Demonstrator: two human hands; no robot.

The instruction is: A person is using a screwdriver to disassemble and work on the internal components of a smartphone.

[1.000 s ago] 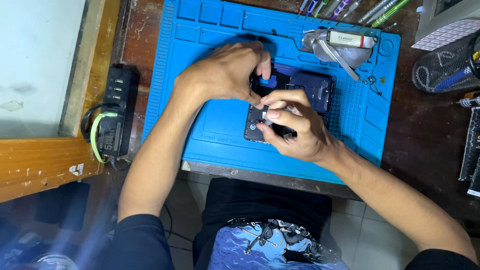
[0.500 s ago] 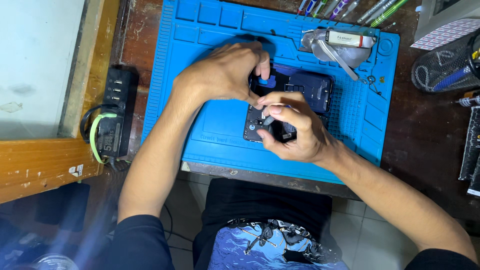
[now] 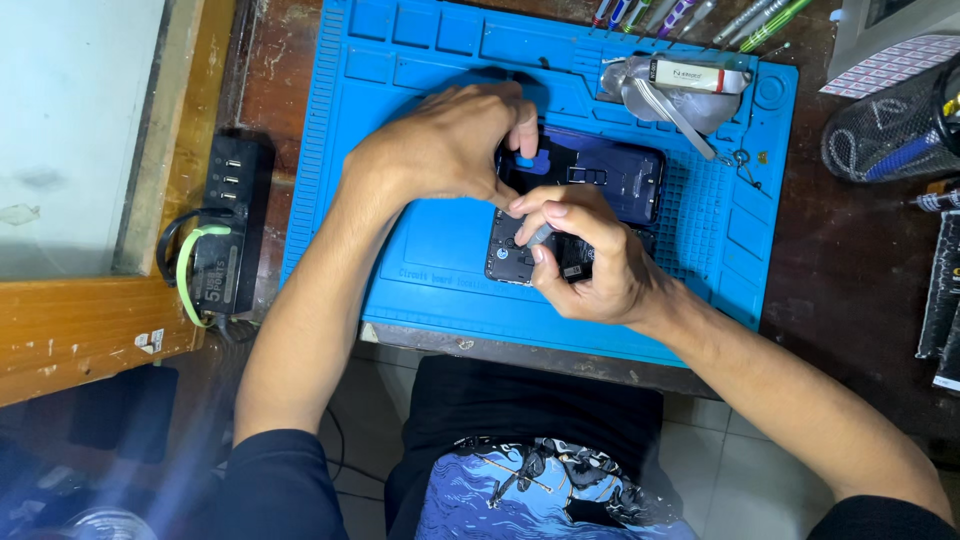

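Nearest me, the right hand [image 3: 590,255] sits over the near edge of the opened phone [image 3: 520,255], thumb and forefinger pinching a thin grey tool [image 3: 540,235] whose tip points down into the phone's insides. The phone lies flat on the blue work mat [image 3: 430,240], roughly mid-mat, its near end close to the mat's near edge. Just beyond, the left hand [image 3: 450,145] arches over the phone's far-left corner, fingers curled and pressing down on it; I cannot tell whether anything is held under the palm. Risk as I judge it: the tool tip is hidden by the right fingers, so a slip could scrape or nick the exposed parts inside, and if the left hand eases off, the phone could skid on the mat. Appearance: dark open body with black inner parts showing, and a glossy dark blue back cover [image 3: 610,175] lying just beyond it, touching or overlapping, with a small blue pick [image 3: 527,163] at its left end. Farther right, a clear bag [image 3: 690,105] with a white tube; screwdrivers [image 3: 700,15] along the far edge. A black power strip [image 3: 228,235] sits left of the mat.
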